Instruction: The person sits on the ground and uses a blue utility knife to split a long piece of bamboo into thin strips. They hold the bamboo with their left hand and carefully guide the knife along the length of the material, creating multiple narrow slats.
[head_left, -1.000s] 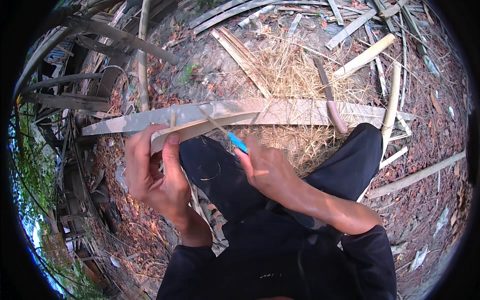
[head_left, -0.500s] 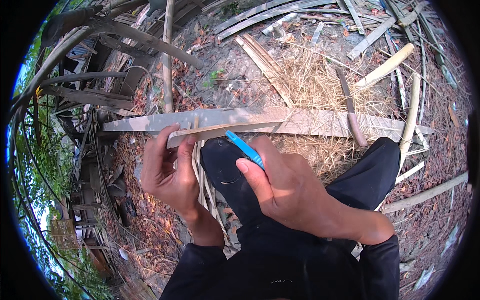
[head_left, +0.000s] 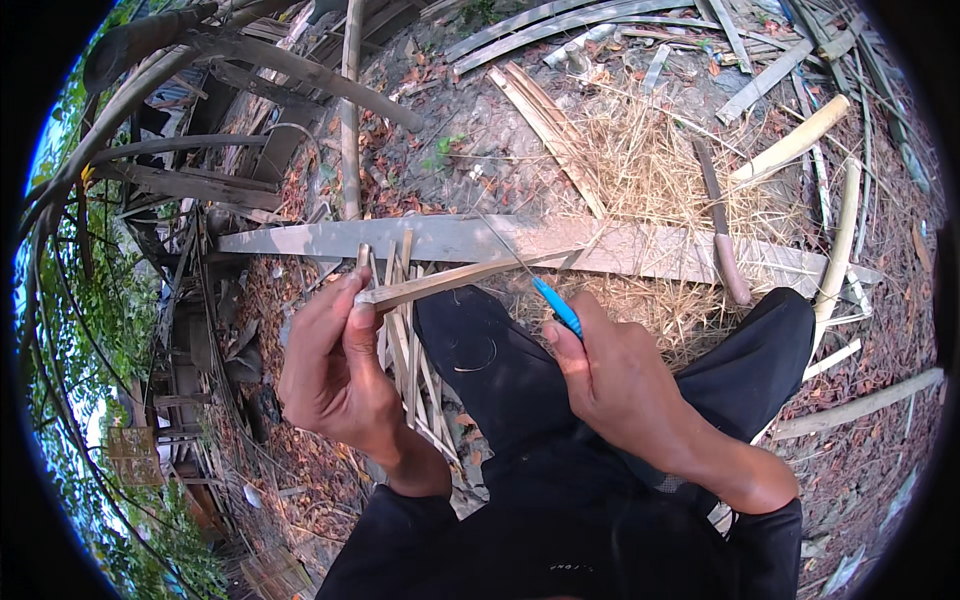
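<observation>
My left hand (head_left: 335,375) pinches the near end of a thin bamboo strip (head_left: 455,279) that runs to the right, just above my knee. My right hand (head_left: 625,385) grips a knife with a blue handle (head_left: 556,305); its slim blade points up-left and meets the strip near its far end. Under my left hand a bundle of several split bamboo slivers (head_left: 405,345) leans against my leg in black trousers (head_left: 500,375).
A long grey plank (head_left: 450,238) lies across the ground in front of me, over dry straw (head_left: 650,180). A big chopping knife with a wooden handle (head_left: 722,235) rests on it. Bamboo poles (head_left: 795,140) and slats (head_left: 545,115) lie beyond and to the right.
My hands have moved apart: the left hand drew the strip's end leftward and the right hand with the knife slid right along it. The view tilted a little.
</observation>
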